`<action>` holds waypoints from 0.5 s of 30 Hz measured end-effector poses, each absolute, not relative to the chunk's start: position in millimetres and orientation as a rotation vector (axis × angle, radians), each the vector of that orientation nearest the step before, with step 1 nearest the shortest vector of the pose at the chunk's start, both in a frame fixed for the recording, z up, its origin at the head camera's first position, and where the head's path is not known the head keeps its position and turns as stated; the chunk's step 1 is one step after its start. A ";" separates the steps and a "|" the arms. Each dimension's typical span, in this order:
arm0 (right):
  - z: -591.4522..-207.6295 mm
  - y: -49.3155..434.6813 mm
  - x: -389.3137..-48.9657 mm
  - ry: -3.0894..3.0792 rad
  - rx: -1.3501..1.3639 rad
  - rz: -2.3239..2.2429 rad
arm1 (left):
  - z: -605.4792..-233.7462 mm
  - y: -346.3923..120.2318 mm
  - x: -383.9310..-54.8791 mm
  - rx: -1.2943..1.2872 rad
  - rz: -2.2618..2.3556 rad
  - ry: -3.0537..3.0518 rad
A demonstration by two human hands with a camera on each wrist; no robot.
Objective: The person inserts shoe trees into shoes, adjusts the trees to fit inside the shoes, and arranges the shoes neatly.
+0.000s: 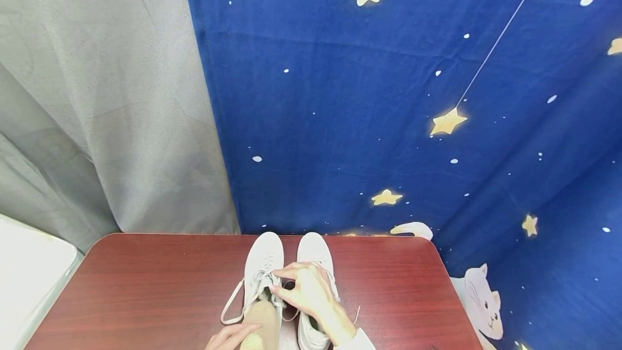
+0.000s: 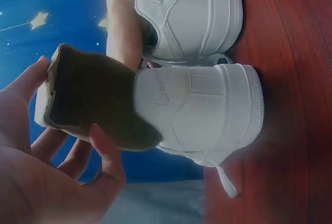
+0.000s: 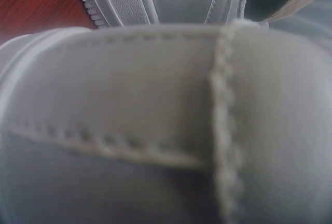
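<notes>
Two white lace-up sneakers stand side by side, toes pointing away, in the head view. A tan, hollow molded shoe insert (image 2: 93,99) sticks up out of the opening of the left sneaker (image 1: 264,247). My left hand (image 2: 57,156) grips its upper end, thumb and fingers on opposite sides. My right hand (image 1: 311,290) reaches across the right sneaker (image 1: 313,247) and pinches the left sneaker's tongue (image 1: 266,282) with thumb and forefinger. Its loosened lace (image 1: 228,309) loops out to the left. The right wrist view is mostly filled by blurred white shoe leather (image 3: 119,89).
Both sneakers rest on a reddish-brown wooden table (image 1: 160,285), near its far edge. Behind it hang a grey curtain (image 1: 136,96) and a blue cloth with stars (image 1: 330,96). A white surface (image 1: 29,274) adjoins at the left.
</notes>
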State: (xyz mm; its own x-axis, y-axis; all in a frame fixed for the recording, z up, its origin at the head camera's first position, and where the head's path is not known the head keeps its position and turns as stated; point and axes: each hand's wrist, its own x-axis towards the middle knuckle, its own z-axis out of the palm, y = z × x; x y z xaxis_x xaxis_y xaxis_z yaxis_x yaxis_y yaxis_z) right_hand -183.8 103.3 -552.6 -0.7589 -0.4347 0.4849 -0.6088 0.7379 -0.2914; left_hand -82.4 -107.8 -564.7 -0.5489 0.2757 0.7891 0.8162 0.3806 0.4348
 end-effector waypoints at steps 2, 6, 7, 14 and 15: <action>-552.9 103.4 -184.0 -2.546 0.806 0.619 | -562.5 -107.2 -79.3 -0.895 -1.133 -2.120; -553.3 103.7 -183.8 -2.551 0.806 0.619 | -559.4 -105.4 -72.5 -0.769 -1.048 -2.305; -553.4 103.8 -183.8 -2.548 0.809 0.618 | -558.8 -104.8 -71.2 -0.742 -1.016 -2.336; -554.1 104.5 -184.5 -2.564 0.807 0.630 | -553.4 -101.7 -71.0 -0.783 -0.906 -2.241; -554.0 104.6 -184.6 -2.567 0.806 0.630 | -552.5 -101.9 -71.4 -0.796 -0.912 -2.233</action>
